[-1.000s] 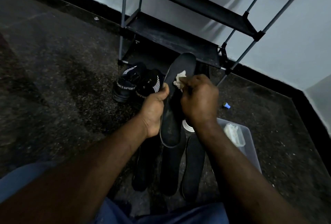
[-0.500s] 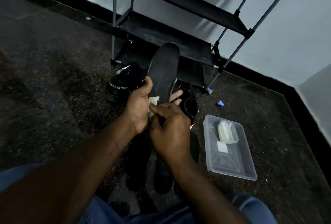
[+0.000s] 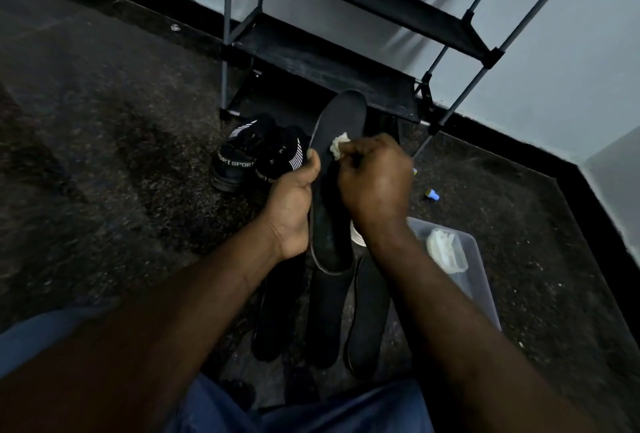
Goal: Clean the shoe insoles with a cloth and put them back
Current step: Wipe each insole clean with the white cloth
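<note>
As a person works low over the dark speckled floor (image 3: pixel 104 162), the left hand (image 3: pixel 292 211) grips a black insole (image 3: pixel 341 114) by its left edge, thumb laid over the front face and fingers hidden behind it. It holds the insole upright and off the floor, heel end down and toe end up toward the shoe rack (image 3: pixel 329 62). The right hand (image 3: pixel 374 183), fingers curled tight, pinches a small crumpled white cloth (image 3: pixel 338 147) and presses it against the upper half of the insole's face, just below the toe.

Directly beneath the raised one, three more insoles (image 3: pixel 327 315) lie side by side on the floor, lengthwise between the person's forearms. A pair of black shoes (image 3: pixel 239 155) lettered "SPORT" stands just left of the hands, at the foot of the rack. The rack's dark fabric shelves stand against a pale wall (image 3: pixel 519 79).

To the right, partly hidden by the right forearm, a clear plastic box (image 3: pixel 474 259) sits on the floor with a white wad (image 3: pixel 445 252) inside. A small blue object (image 3: pixel 433 194) lies on the floor beyond it; what it is cannot be told. Blue trousers (image 3: pixel 311 412) fill the bottom edge.
</note>
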Demonstrator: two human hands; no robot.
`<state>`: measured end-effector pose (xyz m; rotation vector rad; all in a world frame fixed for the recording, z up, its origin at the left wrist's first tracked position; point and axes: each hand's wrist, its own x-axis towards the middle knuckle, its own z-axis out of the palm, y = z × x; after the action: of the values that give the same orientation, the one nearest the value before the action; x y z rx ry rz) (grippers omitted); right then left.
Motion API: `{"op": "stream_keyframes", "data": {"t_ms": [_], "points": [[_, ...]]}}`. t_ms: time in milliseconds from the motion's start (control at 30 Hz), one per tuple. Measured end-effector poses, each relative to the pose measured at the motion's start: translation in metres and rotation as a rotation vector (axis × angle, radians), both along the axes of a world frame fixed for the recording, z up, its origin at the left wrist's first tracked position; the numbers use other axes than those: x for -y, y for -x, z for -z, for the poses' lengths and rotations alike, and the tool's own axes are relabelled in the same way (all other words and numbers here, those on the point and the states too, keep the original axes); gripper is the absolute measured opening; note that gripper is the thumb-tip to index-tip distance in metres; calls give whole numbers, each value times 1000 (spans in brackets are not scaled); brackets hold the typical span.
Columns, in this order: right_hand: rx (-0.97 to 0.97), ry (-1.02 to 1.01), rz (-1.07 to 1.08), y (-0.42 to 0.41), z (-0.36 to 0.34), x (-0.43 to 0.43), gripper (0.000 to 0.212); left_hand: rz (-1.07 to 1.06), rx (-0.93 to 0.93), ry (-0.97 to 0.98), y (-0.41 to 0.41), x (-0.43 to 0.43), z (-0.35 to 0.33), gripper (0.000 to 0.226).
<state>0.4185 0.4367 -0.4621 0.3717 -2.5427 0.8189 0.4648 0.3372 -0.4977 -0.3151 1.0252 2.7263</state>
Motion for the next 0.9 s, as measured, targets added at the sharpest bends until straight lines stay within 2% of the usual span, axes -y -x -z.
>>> {"op": "stream_keyframes", "data": {"t_ms": [167, 333, 533, 600, 733, 800, 900], "points": [[26, 78, -39, -13, 12, -2, 17, -25, 20, 26, 2, 3, 4, 57], [5, 110, -164, -50, 30, 4, 21, -46, 14, 0, 7, 10, 5, 72], [52, -20, -291, -53, 28, -13, 23, -48, 0, -106, 8, 12, 6, 70], [100, -67, -271, -44, 22, -23, 22, -71, -6, -72, 10, 10, 7, 69], [210, 177, -132, -27, 5, -41, 18, -115, 16, -25, 10, 4, 10, 60], [205, 262, -83, -21, 2, -44, 17, -147, 29, 16, 10, 5, 12, 52], [153, 247, -49, -15, 3, -42, 18, -103, -1, 58, 8, 4, 10, 43]]}}
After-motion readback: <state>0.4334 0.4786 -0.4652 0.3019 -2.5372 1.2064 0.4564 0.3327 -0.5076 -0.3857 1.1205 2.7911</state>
